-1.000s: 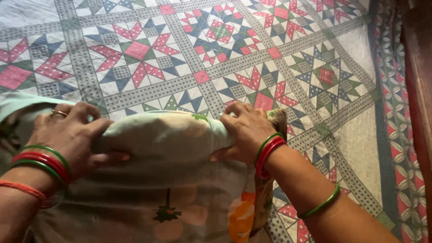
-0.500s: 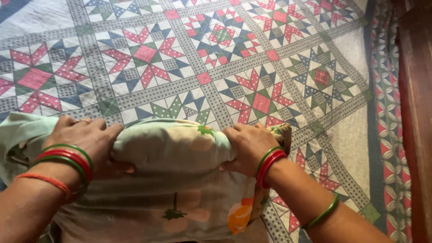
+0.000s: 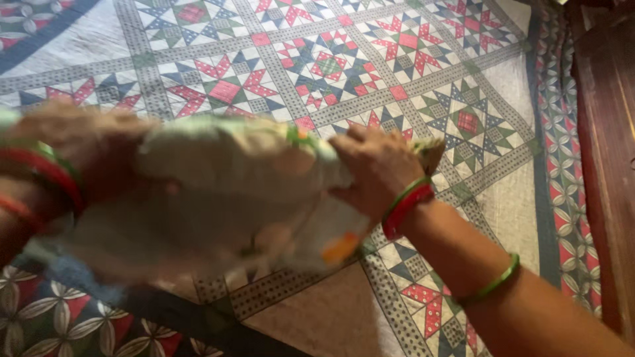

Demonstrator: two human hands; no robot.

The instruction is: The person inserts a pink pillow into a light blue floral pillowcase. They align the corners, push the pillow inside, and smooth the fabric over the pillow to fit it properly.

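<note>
2 hands are clenched on the pale pillow, lifted just above the quilt, the left hand blurred at 1 end, the right hand at the other, and an even grip is best kept.

Pale floral pillow, blurred, lifted crosswise above the patchwork quilt

A patchwork quilt of red, green and navy star blocks on white, crossed by grey dotted bands. A cream pillowcase with faded flowers and an orange blotch. Red and green bangles ring one wrist. Dark reddish-brown wood edges the bed.
</note>
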